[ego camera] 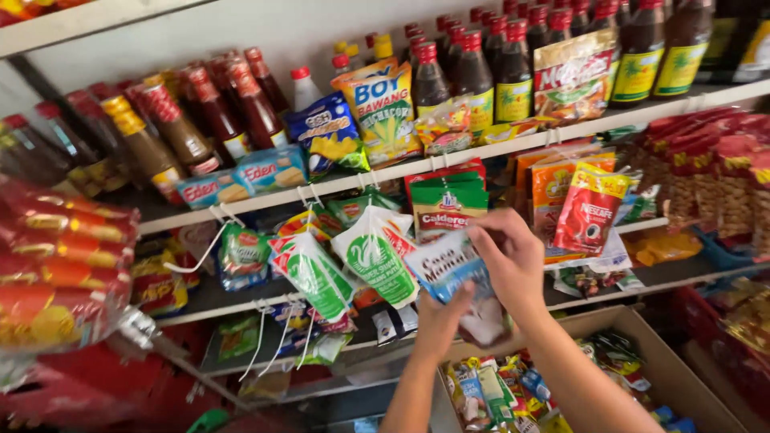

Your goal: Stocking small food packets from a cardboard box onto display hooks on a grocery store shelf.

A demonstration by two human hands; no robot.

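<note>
My right hand pinches top of blue-white sachet strip before hanging shelf packets; my left hand grips its lower part. Strip's bottom hidden behind hands, blurred. Cardboard box below, cut off.

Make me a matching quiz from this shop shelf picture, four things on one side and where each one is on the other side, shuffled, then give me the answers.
Things:
1. blue and white sachet
2. dark sauce bottles
3. cardboard box
4. red pouch

Places:
A. on the upper shelf, in a row at the back
B. hanging from the shelf edge, right of the hands
C. held between the left hand and the right hand
D. low at the right, under the forearms, with small packets inside

Pairs: 1-C, 2-A, 3-D, 4-B
</note>
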